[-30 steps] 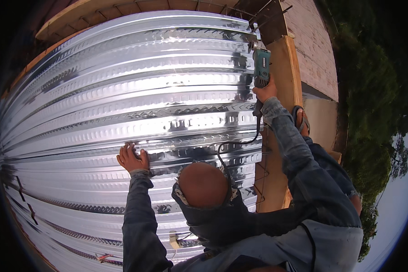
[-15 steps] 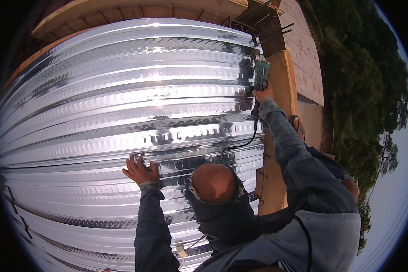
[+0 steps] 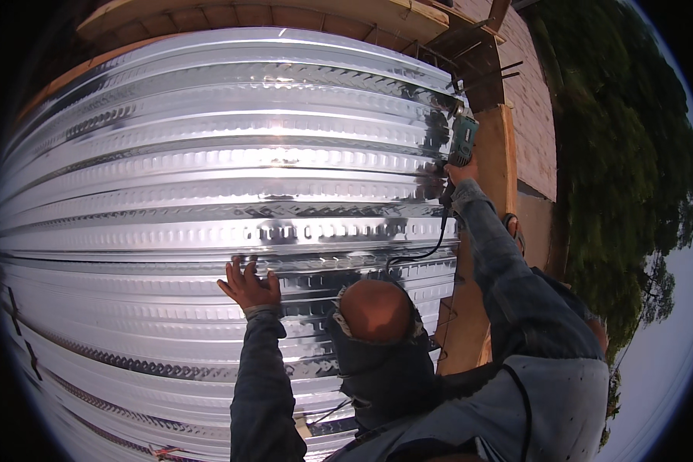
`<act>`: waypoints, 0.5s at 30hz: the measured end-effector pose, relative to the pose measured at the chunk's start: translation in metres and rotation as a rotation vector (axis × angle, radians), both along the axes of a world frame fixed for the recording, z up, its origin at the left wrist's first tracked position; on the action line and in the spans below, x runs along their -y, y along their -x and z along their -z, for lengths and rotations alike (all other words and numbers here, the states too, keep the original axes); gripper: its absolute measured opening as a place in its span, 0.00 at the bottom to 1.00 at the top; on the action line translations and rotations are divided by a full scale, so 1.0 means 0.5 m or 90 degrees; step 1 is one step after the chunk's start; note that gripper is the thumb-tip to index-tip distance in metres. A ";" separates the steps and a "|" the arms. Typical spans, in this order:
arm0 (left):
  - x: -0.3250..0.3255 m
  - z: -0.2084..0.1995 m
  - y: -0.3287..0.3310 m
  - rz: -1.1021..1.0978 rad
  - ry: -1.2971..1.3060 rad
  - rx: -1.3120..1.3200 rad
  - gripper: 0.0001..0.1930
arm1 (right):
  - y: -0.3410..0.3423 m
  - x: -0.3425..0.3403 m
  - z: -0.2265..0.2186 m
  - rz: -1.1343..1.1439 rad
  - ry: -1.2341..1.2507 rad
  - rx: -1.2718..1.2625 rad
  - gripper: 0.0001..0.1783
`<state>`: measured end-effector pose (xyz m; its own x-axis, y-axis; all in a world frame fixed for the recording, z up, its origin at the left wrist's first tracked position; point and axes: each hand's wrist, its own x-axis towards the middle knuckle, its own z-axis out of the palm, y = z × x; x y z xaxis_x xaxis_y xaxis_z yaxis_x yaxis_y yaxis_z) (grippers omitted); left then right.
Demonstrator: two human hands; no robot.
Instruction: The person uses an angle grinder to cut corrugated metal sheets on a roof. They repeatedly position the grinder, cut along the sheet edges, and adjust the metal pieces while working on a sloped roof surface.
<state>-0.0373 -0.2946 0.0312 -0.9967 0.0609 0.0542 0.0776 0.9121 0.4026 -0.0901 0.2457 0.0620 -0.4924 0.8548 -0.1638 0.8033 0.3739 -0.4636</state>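
Ridged, shiny metal decking sheets [image 3: 169, 196] spread out beneath me. Gripped in my right hand [image 3: 462, 171] is a teal angle grinder [image 3: 463, 137], held at the right end of the sheets with its head at the sheet edge. A black cord [image 3: 442, 231] trails from its rear back toward my knee. My left hand [image 3: 252, 289] rests palm down on the decking, fingers spread, holding nothing. My bare knee [image 3: 374, 309] pokes through torn dark trousers and kneels on the metal. The grinder's disc is too small to make out.
A wooden board [image 3: 494, 162] runs along the right end of the decking. Bent rebar [image 3: 508, 71] sticks out at the far right corner. Timber formwork [image 3: 277, 17] borders the far side. Beyond the board are a pale wall [image 3: 527, 108] and trees [image 3: 616, 154].
The whole view has shifted, so the decking, grinder and both hands appear farther right. My right hand keeps the grinder at the sheet edge, and my left hand stays on the decking.
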 end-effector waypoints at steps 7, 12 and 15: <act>-0.001 -0.005 0.001 0.008 -0.004 -0.030 0.22 | -0.010 -0.049 0.037 -0.012 0.008 -0.008 0.46; 0.000 -0.003 0.000 0.006 0.001 -0.028 0.22 | -0.028 -0.091 0.068 -0.059 0.024 -0.059 0.46; 0.002 -0.004 -0.003 0.002 -0.007 -0.031 0.22 | -0.027 -0.083 0.071 -0.067 -0.038 -0.078 0.41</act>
<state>-0.0360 -0.2957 0.0331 -0.9926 0.0633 0.1033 0.1003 0.9076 0.4078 -0.0766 0.2874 0.0264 -0.5925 0.8041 -0.0477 0.6974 0.4824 -0.5301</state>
